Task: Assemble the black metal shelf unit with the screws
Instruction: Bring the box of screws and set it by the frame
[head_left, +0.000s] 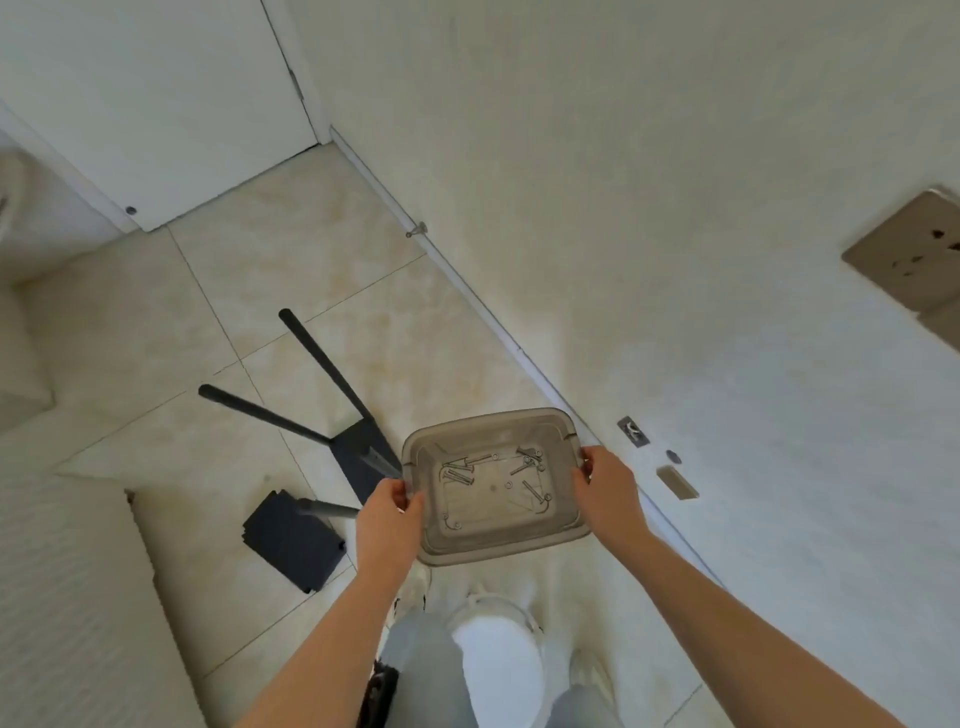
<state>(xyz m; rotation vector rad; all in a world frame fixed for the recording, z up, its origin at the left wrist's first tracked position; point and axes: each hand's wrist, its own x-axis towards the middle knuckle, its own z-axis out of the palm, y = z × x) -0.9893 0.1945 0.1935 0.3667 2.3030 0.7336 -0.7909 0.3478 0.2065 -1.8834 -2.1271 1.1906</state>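
You held a translucent grey tray (519, 548) just below the centre of the frame, gripped at its 2 short ends. Your left hand (387, 514) had its fingers curled round the tray's left rim, and your right hand (605, 486) was clamped on the right rim in the same way. Several silver screws (460, 475) and a few small rings lay loose in the tray, mostly toward its upper half.

The black metal shelf parts lay on the tiled floor (291, 249) left of the tray. 2 black poles (311, 348) angled toward the upper left and met at a dark plate (358, 457), which was partly hidden behind the tray's left corner. A stack of black panels (291, 540) with 1 short pole on it lay at lower left, near your left wrist.

A white door (156, 104) filled the upper left. A pale wall (675, 208) ran down the right, with a tan socket plate (909, 249) at the right edge.
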